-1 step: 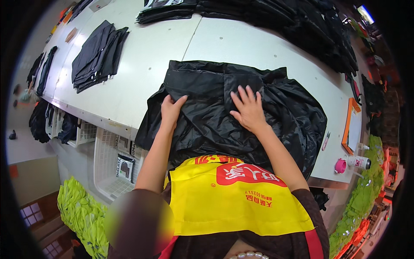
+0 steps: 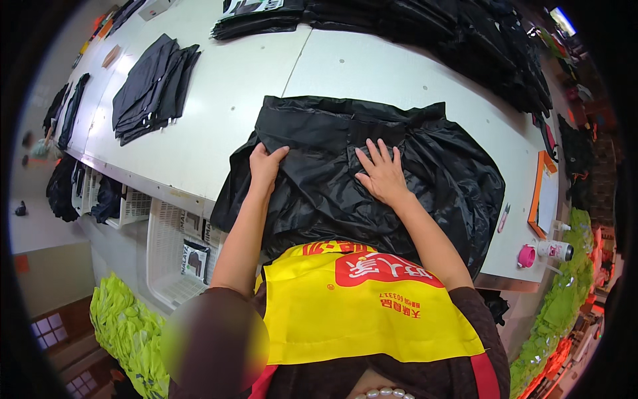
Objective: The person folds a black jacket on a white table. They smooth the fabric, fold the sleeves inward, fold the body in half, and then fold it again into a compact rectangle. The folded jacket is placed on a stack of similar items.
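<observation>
A shiny black garment [image 2: 312, 193], loose and wrinkled, lies on the white table in front of me. Its straight far edge is spread out, and its near part reaches down to my yellow apron. My left hand [image 2: 266, 166] is at the garment's left side, thumb laid over the cloth and the other fingers mostly hidden at a fold, gripping it. Flat on the upper middle of the cloth, right of my left hand, rests my right hand [image 2: 385, 176] with fingers spread, holding nothing.
Folded black garments [image 2: 156, 86] lie at the left of the white table [image 2: 226, 126]. A long black pile [image 2: 425, 33] runs along the far side. Thread snips [image 2: 504, 217], an orange-edged box [image 2: 543, 193], a pink lid [image 2: 526, 256] and a bottle [image 2: 555, 250] sit right. White baskets [image 2: 156, 253] stand below left.
My right hand has slid very slightly toward me over the black garment. My left hand stays at the same fold, and the whole view has shifted a little.
</observation>
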Action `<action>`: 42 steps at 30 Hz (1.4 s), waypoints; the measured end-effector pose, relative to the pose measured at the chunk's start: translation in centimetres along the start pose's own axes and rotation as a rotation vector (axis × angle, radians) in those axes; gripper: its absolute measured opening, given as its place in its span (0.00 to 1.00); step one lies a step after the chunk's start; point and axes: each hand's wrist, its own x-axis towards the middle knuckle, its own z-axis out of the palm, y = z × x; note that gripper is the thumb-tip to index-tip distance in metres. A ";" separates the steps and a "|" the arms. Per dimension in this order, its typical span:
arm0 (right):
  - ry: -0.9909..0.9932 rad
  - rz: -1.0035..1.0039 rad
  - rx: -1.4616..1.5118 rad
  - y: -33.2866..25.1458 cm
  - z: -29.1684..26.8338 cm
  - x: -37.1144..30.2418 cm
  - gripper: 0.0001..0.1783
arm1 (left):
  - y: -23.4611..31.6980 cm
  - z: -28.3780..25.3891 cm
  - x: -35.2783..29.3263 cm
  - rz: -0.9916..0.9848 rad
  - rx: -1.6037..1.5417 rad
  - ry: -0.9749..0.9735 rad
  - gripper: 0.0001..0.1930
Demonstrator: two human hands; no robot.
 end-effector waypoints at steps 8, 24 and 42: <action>-0.023 0.045 0.202 0.4 0.1 0.3 0.25 | 3.0 9.1 -4.8 0.793 0.633 -0.250 0.27; 0.076 0.003 0.017 -1.0 1.1 6.5 0.30 | 1.0 6.4 -3.0 0.481 1.160 -0.292 0.26; -0.102 0.124 0.037 -2.4 -1.6 2.3 0.37 | 0.7 6.2 -0.3 0.945 1.219 -0.383 0.33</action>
